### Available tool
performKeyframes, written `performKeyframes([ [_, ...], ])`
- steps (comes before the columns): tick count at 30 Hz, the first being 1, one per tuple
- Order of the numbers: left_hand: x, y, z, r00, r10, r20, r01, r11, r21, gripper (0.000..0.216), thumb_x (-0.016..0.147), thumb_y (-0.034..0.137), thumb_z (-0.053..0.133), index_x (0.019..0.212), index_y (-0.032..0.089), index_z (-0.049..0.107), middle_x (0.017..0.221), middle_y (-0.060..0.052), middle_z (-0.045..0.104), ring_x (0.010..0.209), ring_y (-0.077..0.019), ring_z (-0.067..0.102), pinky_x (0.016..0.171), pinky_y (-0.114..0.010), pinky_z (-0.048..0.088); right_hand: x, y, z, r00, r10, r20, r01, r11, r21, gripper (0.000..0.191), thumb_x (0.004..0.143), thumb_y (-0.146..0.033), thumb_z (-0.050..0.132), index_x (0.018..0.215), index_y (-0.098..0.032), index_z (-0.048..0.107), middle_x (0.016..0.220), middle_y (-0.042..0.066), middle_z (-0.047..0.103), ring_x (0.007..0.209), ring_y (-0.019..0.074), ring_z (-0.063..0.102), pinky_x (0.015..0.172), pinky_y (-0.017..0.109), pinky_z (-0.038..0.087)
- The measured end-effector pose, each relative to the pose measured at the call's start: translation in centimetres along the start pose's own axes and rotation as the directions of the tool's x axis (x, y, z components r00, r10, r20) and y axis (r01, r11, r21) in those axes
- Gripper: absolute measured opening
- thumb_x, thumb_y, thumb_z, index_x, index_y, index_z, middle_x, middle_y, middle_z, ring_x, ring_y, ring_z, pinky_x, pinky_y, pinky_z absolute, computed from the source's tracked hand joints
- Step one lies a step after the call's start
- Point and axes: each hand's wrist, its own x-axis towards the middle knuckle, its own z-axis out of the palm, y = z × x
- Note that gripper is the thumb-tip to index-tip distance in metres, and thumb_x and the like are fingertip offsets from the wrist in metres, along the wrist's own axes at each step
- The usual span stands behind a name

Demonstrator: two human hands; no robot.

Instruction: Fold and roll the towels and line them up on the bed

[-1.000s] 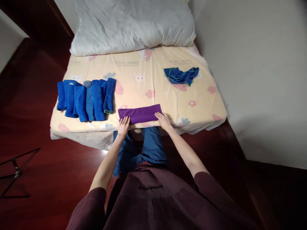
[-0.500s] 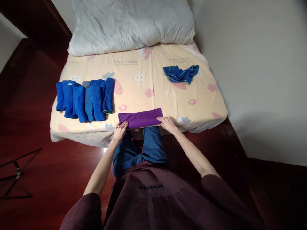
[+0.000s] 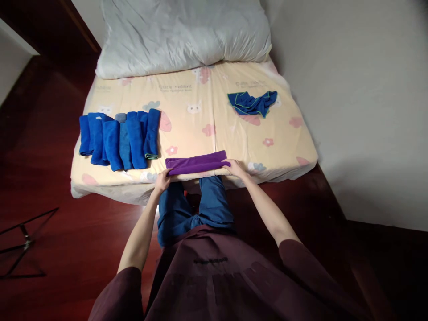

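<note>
A purple towel [image 3: 197,163], folded into a long narrow strip, lies at the near edge of the bed [image 3: 200,120]. My left hand [image 3: 162,180] grips its near left corner and my right hand [image 3: 236,167] grips its near right corner, with the near edge raised off the sheet. Left of it, several folded blue towels [image 3: 120,138] lie side by side in a row. A crumpled blue cloth with green trim [image 3: 252,103] sits farther back on the right.
A large white pillow [image 3: 183,33] covers the head of the bed. A white wall runs along the bed's right side. Dark red wooden floor surrounds the bed, with a thin black metal frame [image 3: 20,243] on it at the left.
My hands went from resting flat on the purple towel's ends to gripping its near corners. The near edge has lifted and the strip looks narrower.
</note>
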Motion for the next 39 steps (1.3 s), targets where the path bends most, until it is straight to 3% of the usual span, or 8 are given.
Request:
performKeyframes([
  [4,1.3,-0.2,-0.1,0.987,-0.138,-0.086,0.128,0.985,-0.116,0.038,0.09,0.042,0.056,0.116,0.016,0.066,0.106,-0.01,0.075,0.098,-0.026,0.07,0.091,-0.036,0.057,1.3,0.4,0.5,0.993,0.063,-0.104,-0.04,0.977,0.208,0.03,0.09,-0.037,0.069,0.112,-0.018,0.075,0.109,0.009,0.078,0.1,0.0235,0.072,0.093,0.036,0.056],
  [12,2.4,-0.2,0.0,0.972,-0.201,-0.119,0.194,0.979,-0.068,0.036,0.091,0.042,0.052,0.112,0.015,0.064,0.102,-0.012,0.073,0.096,-0.0274,0.069,0.089,-0.036,0.053,2.2,0.5,0.8,0.978,0.098,-0.183,-0.057,0.974,0.22,0.043,0.09,-0.057,0.064,0.103,-0.017,0.072,0.092,0.01,0.073,0.082,0.0243,0.066,0.081,0.037,0.054],
  [20,3.3,-0.4,0.1,0.966,-0.225,-0.129,0.225,0.974,-0.013,0.037,0.098,0.041,0.05,0.122,0.016,0.062,0.103,-0.012,0.075,0.096,-0.0271,0.071,0.092,-0.037,0.054,2.9,0.1,1.0,0.973,0.176,-0.148,-0.173,0.984,0.036,0.049,0.102,-0.054,0.05,0.127,-0.017,0.07,0.113,0.013,0.076,0.099,0.0269,0.071,0.092,0.037,0.055],
  [25,4.1,0.6,0.0,0.948,-0.288,-0.134,0.289,0.957,-0.011,0.034,0.099,0.038,0.049,0.123,0.017,0.062,0.108,-0.012,0.075,0.108,-0.0302,0.071,0.097,-0.04,0.054,3.5,0.0,0.6,0.964,0.23,-0.134,-0.246,0.962,-0.116,0.053,0.104,-0.054,0.052,0.14,-0.018,0.065,0.126,0.015,0.074,0.112,0.0319,0.07,0.099,0.041,0.054],
  [28,4.7,0.8,0.1,0.924,-0.354,-0.142,0.359,0.933,0.006,0.032,0.1,0.036,0.049,0.122,0.017,0.062,0.112,-0.015,0.075,0.112,-0.0327,0.07,0.1,-0.043,0.053,3.8,0.0,0.5,0.961,0.241,-0.135,-0.259,0.955,-0.141,0.052,0.103,-0.054,0.054,0.138,-0.018,0.067,0.126,0.014,0.074,0.111,0.0317,0.071,0.097,0.039,0.054],
  [33,6.0,0.9,-0.1,0.888,-0.44,-0.137,0.447,0.894,0.026,0.033,0.101,0.037,0.049,0.122,0.015,0.06,0.115,-0.02,0.073,0.116,-0.0364,0.068,0.102,-0.048,0.051,4.9,-0.1,0.5,0.949,0.284,-0.141,-0.304,0.94,-0.155,0.048,0.1,-0.058,0.057,0.118,-0.017,0.074,0.108,0.014,0.078,0.098,0.029,0.072,0.092,0.037,0.055],
  [37,5.8,2.6,-0.3,0.876,-0.447,-0.183,0.457,0.889,0.015,0.036,0.1,0.034,0.05,0.129,0.012,0.056,0.113,-0.022,0.073,0.118,-0.0379,0.066,0.101,-0.053,0.051,5.3,-2.2,0.2,0.925,0.342,-0.165,-0.366,0.919,-0.147,0.044,0.1,-0.051,0.058,0.122,-0.015,0.07,0.109,0.017,0.076,0.104,0.031,0.071,0.096,0.042,0.054],
  [39,4.5,4.2,0.3,0.873,-0.415,-0.257,0.434,0.901,0.021,0.043,0.101,0.027,0.045,0.139,0.008,0.05,0.134,-0.028,0.064,0.133,-0.0408,0.056,0.107,-0.06,0.046,4.7,-4.3,0.5,0.92,0.305,-0.247,-0.355,0.914,-0.194,0.046,0.102,-0.043,0.054,0.137,-0.014,0.061,0.126,0.02,0.071,0.118,0.0339,0.066,0.106,0.048,0.049],
])
